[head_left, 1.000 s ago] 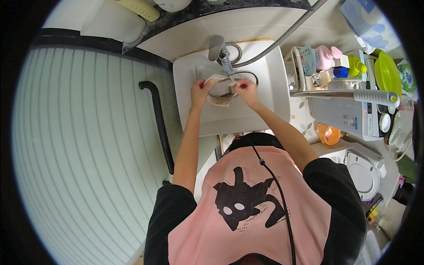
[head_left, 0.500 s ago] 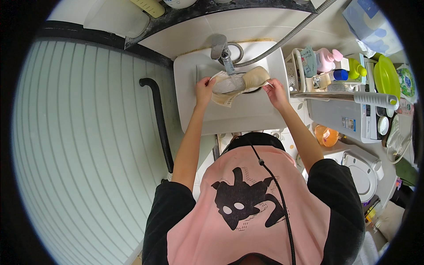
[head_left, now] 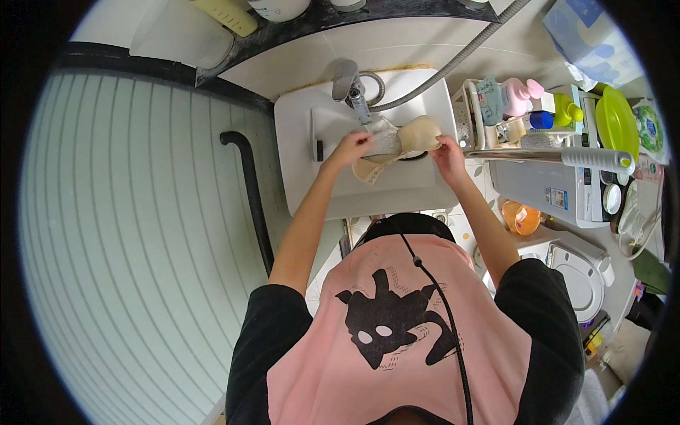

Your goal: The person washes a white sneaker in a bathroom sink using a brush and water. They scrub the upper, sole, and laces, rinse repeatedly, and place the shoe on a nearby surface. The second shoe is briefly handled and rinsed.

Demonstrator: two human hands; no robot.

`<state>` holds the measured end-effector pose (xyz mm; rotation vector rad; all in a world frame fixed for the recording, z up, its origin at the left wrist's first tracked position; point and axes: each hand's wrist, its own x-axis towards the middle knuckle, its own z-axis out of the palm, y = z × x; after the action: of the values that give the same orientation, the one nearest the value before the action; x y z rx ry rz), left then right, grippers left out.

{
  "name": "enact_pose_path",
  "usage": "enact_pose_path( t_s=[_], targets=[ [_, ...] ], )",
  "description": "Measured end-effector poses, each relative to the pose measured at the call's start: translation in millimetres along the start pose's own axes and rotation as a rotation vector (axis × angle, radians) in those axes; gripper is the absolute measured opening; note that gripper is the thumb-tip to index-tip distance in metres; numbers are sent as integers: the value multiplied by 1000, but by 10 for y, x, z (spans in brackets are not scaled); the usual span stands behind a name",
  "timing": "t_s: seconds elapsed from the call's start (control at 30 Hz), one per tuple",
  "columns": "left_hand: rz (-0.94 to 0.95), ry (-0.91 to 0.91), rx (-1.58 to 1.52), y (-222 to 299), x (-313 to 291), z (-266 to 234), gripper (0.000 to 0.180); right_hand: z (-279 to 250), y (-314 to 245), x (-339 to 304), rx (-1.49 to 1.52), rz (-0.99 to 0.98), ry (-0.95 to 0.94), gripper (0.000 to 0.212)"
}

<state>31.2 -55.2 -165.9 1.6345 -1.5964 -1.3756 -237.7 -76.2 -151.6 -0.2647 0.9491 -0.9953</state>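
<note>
A wet beige bra (head_left: 419,134) with moulded cups is stretched between my hands over the white sink (head_left: 368,202). Water from the faucet (head_left: 360,103) runs onto its left cup. My right hand (head_left: 449,160) pinches the bra's right end beside the rounded right cup. My left hand (head_left: 353,148), slightly blurred, is closed at the left part of the bra, close to the stream. A loose flap of the bra hangs below toward the front of the basin. The dark drain opening shows partly behind it.
A grey hose (head_left: 471,53) curves up from behind the faucet. A slim strip with a black end (head_left: 318,149) lies at the sink's left. On the right stand a rack of bottles (head_left: 517,99), a long grey-handled tool (head_left: 581,157) and a green basin (head_left: 618,120).
My left hand has moved right, toward the faucet stream, bunching the bra's left side. My right hand still holds its end. The slim strip's black end is now uncovered.
</note>
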Motion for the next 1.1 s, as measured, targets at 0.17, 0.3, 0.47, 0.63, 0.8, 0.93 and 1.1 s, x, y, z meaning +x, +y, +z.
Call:
enact_pose_path(
  t_s=[0.17, 0.3, 0.47, 0.63, 0.8, 0.93, 1.1],
  targets=[
    [-138, -291, 401, 344, -400, -92, 72, 133, 58, -33, -129, -27, -55, 6],
    [-184, -220, 673, 170, -605, 44, 83, 168, 126, -44, -165, -27, -36, 5],
    [82, 71, 438, 163, -308, 186, 41, 262, 187, -70, -165, -13, -125, 4],
    [46, 409, 322, 125, 127, 123, 20, 170, 108, -31, -206, -55, -64, 5],
    [-114, 319, 524, -79, 289, 226, 19, 277, 81, -168, -256, -72, -25, 16],
    [-175, 480, 404, -109, 363, 303, 20, 493, 334, -84, -374, -49, -228, 41],
    [-261, 551, -97, -540, 224, 164, 20, 702, 1179, 139, -1404, -793, -336, 53]
  ],
)
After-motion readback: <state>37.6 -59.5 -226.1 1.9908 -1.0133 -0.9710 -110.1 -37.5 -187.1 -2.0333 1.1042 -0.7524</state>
